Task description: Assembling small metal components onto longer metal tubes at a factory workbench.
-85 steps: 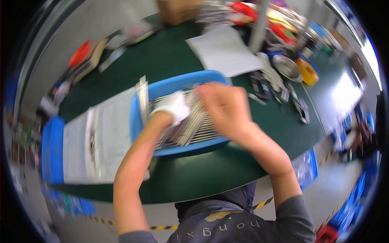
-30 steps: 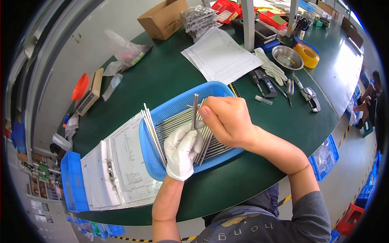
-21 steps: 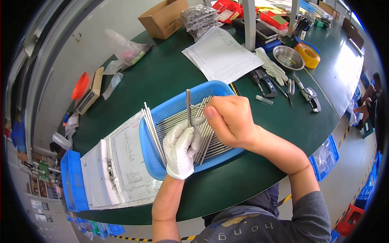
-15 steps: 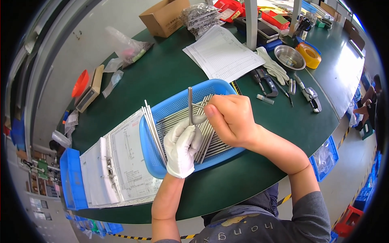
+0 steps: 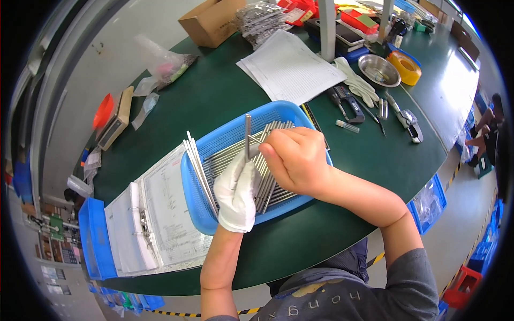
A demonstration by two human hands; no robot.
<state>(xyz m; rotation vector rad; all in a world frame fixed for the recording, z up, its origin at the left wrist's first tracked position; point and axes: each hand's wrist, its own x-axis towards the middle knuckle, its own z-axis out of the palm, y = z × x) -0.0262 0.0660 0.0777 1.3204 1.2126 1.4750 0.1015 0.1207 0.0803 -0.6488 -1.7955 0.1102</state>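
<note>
My left hand [image 5: 235, 195], in a white glove, is closed around a metal rod [image 5: 248, 128] that stands nearly upright from its fingers. My bare right hand [image 5: 297, 160] makes a fist round a thin metal pin [image 5: 255, 139], whose far end meets the rod's side. Whether the pin enters a hole there I cannot tell. Both hands are above a blue perforated basket [image 5: 206, 227] holding many metal rods [image 5: 227, 156]. A few more rods [image 5: 199, 166] lean against the basket's left side.
Left of the basket lie an open ring binder [image 5: 171, 214] and a blue bin [image 5: 96, 235]. Beyond it are paper sheets [image 5: 294, 69], a digital micrometer [image 5: 348, 104], a caliper-like gauge [image 5: 409, 123], a white glove [image 5: 356, 80] and a metal bowl [image 5: 379, 70].
The left hand has turned a little, its fingers now more edge-on around the rod. The right fist and the pin have shifted slightly left with the view.
</note>
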